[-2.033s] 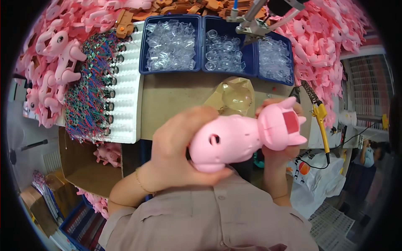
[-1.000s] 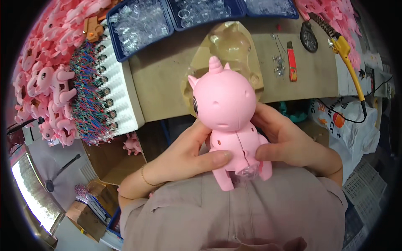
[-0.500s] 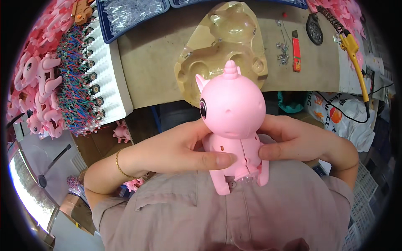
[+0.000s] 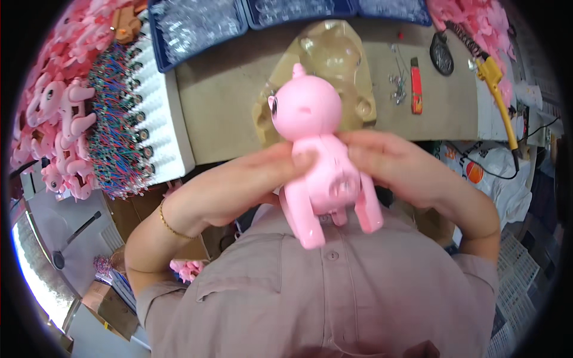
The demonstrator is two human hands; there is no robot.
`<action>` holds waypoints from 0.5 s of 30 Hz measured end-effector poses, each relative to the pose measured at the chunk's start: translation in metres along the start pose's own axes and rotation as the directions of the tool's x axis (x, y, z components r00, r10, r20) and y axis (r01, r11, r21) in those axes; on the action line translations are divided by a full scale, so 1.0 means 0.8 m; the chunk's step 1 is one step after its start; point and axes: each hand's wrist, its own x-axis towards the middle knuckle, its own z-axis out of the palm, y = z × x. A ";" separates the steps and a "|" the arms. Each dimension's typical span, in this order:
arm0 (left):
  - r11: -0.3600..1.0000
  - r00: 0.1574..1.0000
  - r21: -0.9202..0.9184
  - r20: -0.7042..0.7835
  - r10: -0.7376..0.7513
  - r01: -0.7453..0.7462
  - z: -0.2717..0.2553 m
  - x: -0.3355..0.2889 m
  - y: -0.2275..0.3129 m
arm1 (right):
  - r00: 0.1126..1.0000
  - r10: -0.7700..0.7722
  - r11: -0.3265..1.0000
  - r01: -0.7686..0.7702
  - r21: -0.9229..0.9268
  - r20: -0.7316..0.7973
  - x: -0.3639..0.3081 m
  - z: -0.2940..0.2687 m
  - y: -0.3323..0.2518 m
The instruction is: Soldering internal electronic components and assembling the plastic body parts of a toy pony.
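A pink toy unicorn point(image 4: 325, 170) is held up in front of my shirt, between both hands. Its round head with the horn points to the far side, and its legs hang toward me. My left hand point(image 4: 271, 173) grips the body from the left, thumb lying on the back below the neck. From the right, my right hand point(image 4: 382, 158) clasps the other flank; its fingers are somewhat blurred. Behind the toy's head, a tan moulded fixture point(image 4: 358, 77) with rounded hollows rests on the table, partly covered by the toy.
Blue bins point(image 4: 239, 24) of clear plastic parts line the far edge. At left stand a white foam tray point(image 4: 170, 119), bundled wired parts point(image 4: 116, 125) and piled pink toy pieces point(image 4: 59, 107). At right lie a red cutter knife point(image 4: 416, 89), a black oval object point(image 4: 441, 53) and a yellow soldering iron point(image 4: 501, 98).
Both hands have lifted the toy unicorn away from my body toward the table and tilted it. Its rear and legs now show more, and its head sits farther left.
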 end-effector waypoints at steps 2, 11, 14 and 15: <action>0.998 0.992 -0.052 -0.125 0.012 -0.018 0.001 -0.010 0.019 | 0.997 -0.010 0.980 0.024 0.197 -0.071 0.013 -0.017 -0.011; 0.907 0.859 0.076 -0.298 0.417 -0.414 0.004 -0.078 -0.028 | 0.983 -0.163 0.941 0.181 0.286 -0.085 0.046 0.054 -0.021; 0.854 0.746 0.073 -0.453 0.488 -0.515 -0.030 -0.152 -0.102 | 0.935 -0.351 0.821 0.277 -0.499 -0.058 0.036 0.059 -0.030; 0.891 0.766 0.191 -0.457 0.451 -0.411 -0.043 -0.209 -0.132 | 0.898 -0.441 0.743 0.369 -0.558 0.006 0.033 0.046 -0.024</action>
